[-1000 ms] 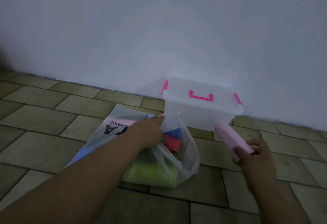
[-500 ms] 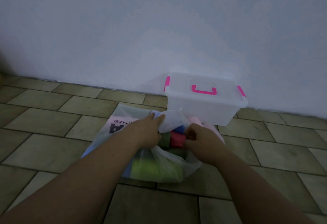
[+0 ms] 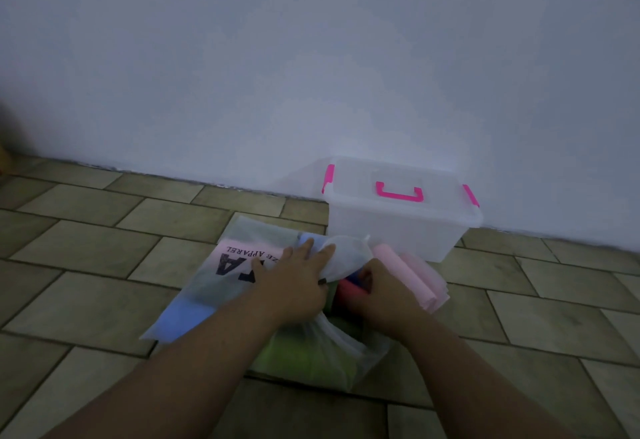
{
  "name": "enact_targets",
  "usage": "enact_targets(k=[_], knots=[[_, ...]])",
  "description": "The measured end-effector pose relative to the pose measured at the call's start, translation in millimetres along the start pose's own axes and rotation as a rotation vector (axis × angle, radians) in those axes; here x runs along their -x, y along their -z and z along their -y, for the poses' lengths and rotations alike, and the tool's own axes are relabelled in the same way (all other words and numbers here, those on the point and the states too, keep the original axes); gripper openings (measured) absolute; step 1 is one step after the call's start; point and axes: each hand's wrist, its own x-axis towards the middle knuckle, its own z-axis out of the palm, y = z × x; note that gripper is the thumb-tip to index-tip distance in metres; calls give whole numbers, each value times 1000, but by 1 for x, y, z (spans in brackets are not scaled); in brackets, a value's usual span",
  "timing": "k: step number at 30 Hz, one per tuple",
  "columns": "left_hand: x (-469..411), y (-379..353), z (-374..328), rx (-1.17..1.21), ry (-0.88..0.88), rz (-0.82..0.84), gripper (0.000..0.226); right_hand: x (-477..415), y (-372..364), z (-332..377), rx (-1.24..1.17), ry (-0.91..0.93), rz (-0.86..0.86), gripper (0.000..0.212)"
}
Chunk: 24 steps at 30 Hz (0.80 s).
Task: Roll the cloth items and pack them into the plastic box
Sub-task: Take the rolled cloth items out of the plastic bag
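1. The plastic box [image 3: 398, 227] stands on the tiled floor [image 3: 104, 230] against the wall [image 3: 311, 57], lid on, pink handle [image 3: 399, 192] on top.
2. Just before it lies a translucent bag [image 3: 322, 352] holding rolled cloths; green [image 3: 294, 359], red [image 3: 349, 291].
3. The left hand [image 3: 294, 286] pinches the bag's rim.
4. The right hand [image 3: 388, 296] is closed on a pink cloth roll [image 3: 412, 272] at the bag's mouth.

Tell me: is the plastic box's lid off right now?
No, the lid sits closed on the plastic box, its pink handle lying flat on top.
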Motion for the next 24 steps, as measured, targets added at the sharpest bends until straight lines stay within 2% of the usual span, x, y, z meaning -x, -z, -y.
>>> enact_targets(k=[4,8,10,14,16,17,19,21,24], knots=[[-4,2,-3,4,25,38,67,5,-6,2,18,35,-102,10],[-5,2,3,28,19,56,67,17,35,-10,-96,11,-167,27],[-5,0,4,31,18,63,68,28,68,-26,-228,-19,-222,30],[-8,-4,4,-5,-2,78,73,47,112,-66,-725,-122,-422,40],[-10,-5,4,-22,-3,87,74,48,109,-77,-809,-190,-570,39],[-11,-5,4,-27,-3,91,75,46,101,-81,-752,-234,-645,36],[-11,-6,5,-27,-7,98,75,42,79,-83,-461,-297,-698,29],[-11,-5,8,-22,-11,102,77,36,53,-78,-207,-267,-617,27],[-8,-1,15,-40,-18,116,81,31,31,-69,-4,-151,-521,21]])
